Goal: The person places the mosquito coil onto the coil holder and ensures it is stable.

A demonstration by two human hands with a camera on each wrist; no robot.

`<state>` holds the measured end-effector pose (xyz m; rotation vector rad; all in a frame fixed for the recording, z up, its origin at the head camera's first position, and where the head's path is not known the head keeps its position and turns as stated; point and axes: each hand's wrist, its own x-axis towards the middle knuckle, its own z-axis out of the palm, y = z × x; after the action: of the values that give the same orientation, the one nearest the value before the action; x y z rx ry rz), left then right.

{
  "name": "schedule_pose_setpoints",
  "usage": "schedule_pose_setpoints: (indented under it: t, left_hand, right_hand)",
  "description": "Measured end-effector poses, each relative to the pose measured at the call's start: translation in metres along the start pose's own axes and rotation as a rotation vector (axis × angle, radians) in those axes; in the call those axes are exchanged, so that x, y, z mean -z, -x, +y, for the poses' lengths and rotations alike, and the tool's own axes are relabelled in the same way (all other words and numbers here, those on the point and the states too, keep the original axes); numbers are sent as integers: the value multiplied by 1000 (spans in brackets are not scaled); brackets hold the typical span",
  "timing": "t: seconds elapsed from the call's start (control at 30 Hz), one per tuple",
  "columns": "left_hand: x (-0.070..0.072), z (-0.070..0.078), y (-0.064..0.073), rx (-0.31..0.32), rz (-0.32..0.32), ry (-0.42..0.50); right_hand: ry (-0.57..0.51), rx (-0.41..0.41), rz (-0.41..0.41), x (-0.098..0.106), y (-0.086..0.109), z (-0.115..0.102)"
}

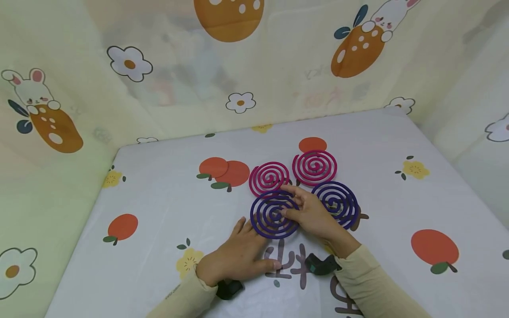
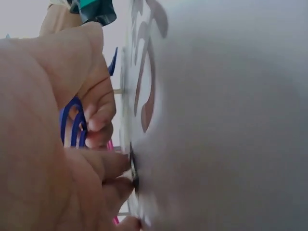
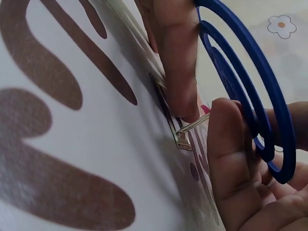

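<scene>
My right hand (image 1: 318, 216) pinches a dark blue mosquito coil (image 1: 275, 215) near its middle, thumb on the near side. In the right wrist view the coil (image 3: 284, 115) is tilted up off the table, over a small metal coil stand (image 3: 182, 143) whose thin prong rises toward the right thumb. My left hand (image 1: 242, 256) lies low on the table with thumb spread, its fingertips reaching under the coil. Left fingers (image 3: 180, 57) press at the stand's flat base. In the left wrist view those fingertips touch a thin dark strip of metal (image 2: 134, 166).
A second dark blue coil (image 1: 334, 204) lies just right of my right hand. Behind are two pink coils, one on the left (image 1: 270, 178) and one on the right (image 1: 316, 166). A printed cloth (image 1: 159, 229) covers the table, and a patterned curtain (image 1: 179, 92) hangs at the back.
</scene>
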<state>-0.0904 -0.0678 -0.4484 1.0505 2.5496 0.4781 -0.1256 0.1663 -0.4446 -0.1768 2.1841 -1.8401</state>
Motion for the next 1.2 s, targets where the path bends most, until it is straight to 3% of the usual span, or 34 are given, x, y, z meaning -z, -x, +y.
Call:
schedule_pose_setpoints:
  t: [0.37, 0.77, 1.2]
  left_hand:
    - [-1, 1, -1, 26, -6, -83]
    - [0, -1, 2, 2, -1, -79]
    - [1, -1, 2, 3, -19, -80]
  right_hand:
    - [-38, -54, -35, -1, 2, -2]
    - [-59, -35, -83, 0, 2, -1]
    - [42, -43, 1, -2, 1, -4]
